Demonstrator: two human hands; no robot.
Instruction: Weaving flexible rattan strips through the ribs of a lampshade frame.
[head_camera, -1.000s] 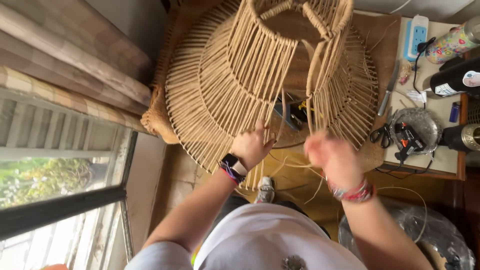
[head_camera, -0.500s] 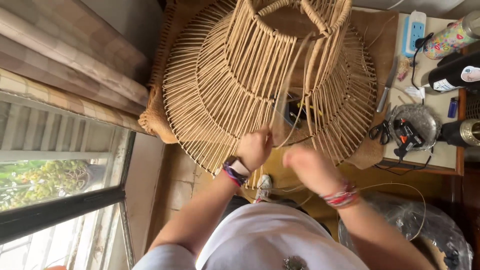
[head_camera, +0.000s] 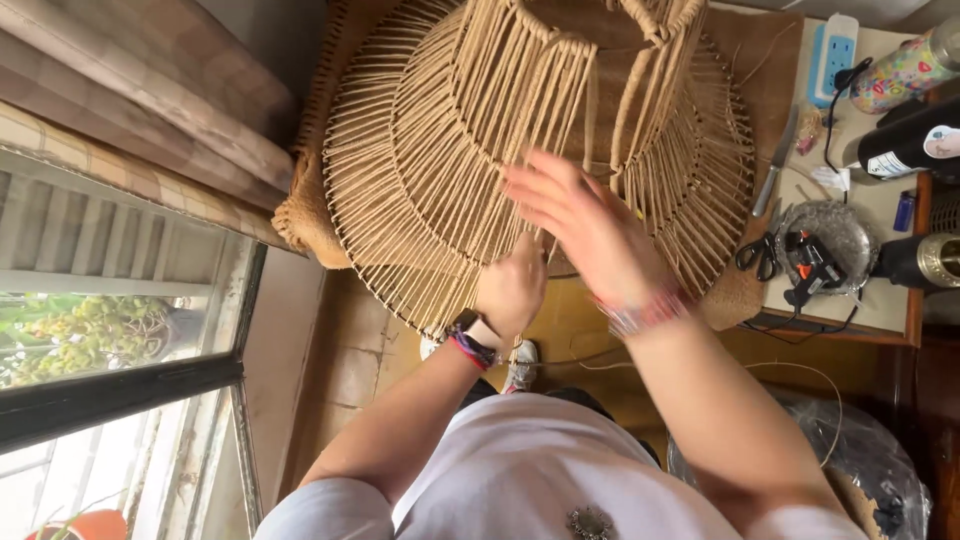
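Two hands work at a big woven lampshade frame (head_camera: 440, 150) wrapped in tan cord, which stands above a window and fills the middle; the left hand (head_camera: 512, 290) is closed in a fist at the frame's lower rim, seemingly pinching cord there; the right hand (head_camera: 580, 225) lies spread and blurred over the strands, fingers apart; scissors (head_camera: 758, 255) and a glue gun (head_camera: 815, 270) rest on the side table (head_camera: 880, 310) at right.
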